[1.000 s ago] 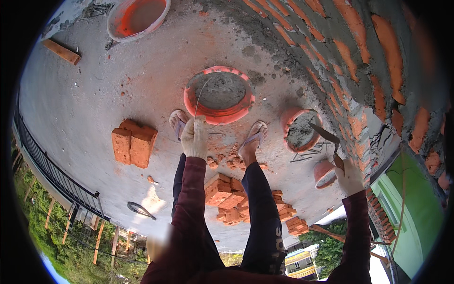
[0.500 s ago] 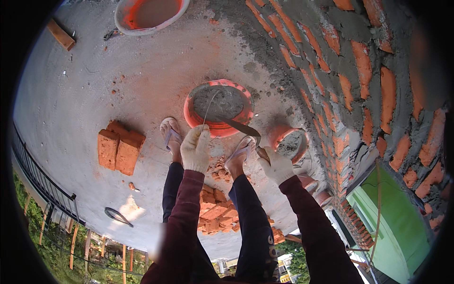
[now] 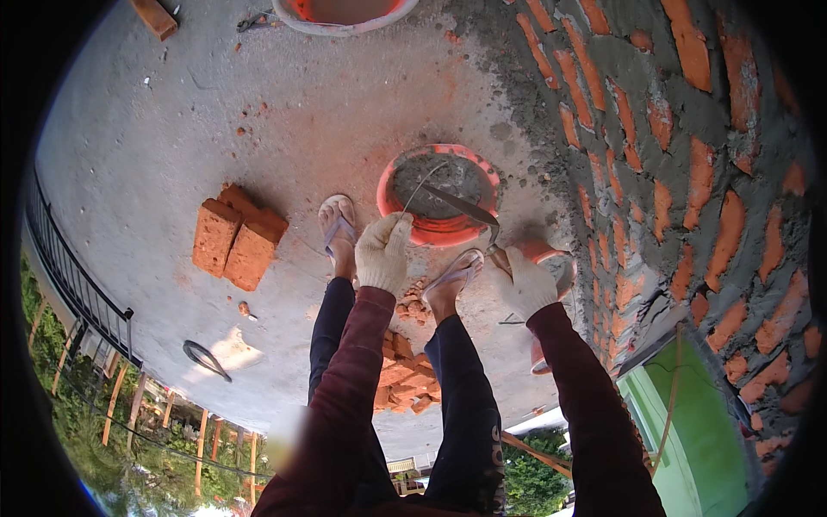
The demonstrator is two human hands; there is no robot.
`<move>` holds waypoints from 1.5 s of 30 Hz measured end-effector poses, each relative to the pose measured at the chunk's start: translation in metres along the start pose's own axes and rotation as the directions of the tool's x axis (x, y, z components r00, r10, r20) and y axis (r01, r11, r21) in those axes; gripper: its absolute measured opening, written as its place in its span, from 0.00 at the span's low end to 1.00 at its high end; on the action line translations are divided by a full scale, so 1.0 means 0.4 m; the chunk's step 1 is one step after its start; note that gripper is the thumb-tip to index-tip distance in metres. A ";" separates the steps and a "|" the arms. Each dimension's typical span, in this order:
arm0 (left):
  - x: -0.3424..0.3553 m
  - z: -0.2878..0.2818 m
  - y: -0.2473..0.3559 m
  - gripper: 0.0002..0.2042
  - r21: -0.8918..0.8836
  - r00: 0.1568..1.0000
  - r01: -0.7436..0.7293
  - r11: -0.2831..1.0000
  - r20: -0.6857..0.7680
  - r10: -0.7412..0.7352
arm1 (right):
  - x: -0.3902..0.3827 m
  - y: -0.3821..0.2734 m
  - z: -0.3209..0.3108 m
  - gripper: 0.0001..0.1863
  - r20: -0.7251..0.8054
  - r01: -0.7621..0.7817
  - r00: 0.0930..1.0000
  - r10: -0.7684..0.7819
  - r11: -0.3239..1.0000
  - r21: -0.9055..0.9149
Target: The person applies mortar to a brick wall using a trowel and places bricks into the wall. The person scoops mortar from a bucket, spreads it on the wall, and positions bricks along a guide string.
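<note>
Grey floor [image 3: 319, 112] below; left hand [image 3: 383, 252] (gloved) pinches thin wire [image 3: 419, 187]; right hand [image 3: 525, 283] grips trowel [image 3: 466, 206].

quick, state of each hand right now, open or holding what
Left hand: closed, holding a thin wire-like piece.
Right hand: closed, holding a trowel by its handle.

The dusty grey floor [image 3: 301, 112] carries a red basin [image 3: 439, 234] near the middle, a pale-rimmed basin [image 3: 345, 29] farther off, paired bricks [image 3: 215, 234] at left, a brick pile [image 3: 403, 379] and a dark loop [image 3: 205, 358].
</note>
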State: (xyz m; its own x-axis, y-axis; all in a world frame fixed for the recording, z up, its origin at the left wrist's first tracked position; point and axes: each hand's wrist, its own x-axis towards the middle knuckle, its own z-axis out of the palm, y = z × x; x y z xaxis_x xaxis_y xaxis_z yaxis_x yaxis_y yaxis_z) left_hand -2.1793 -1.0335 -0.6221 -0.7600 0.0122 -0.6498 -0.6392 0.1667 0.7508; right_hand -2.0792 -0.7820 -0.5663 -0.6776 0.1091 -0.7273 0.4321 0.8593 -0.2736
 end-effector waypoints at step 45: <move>0.166 0.125 -0.102 0.27 0.015 0.910 -0.010 1.000 0.415 0.003 | 0.170 0.176 0.016 0.15 0.013 -0.093 0.996 0.093 0.996 -0.017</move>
State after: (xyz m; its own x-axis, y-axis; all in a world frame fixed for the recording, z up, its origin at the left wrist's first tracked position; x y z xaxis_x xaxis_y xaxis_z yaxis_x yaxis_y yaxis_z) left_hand -2.1978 -0.9904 -0.7019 -0.6443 0.4210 -0.6385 -0.6300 0.1811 0.7552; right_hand -2.0909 -0.7172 -0.6391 -0.6269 0.1824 -0.7575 0.4832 0.8536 -0.1944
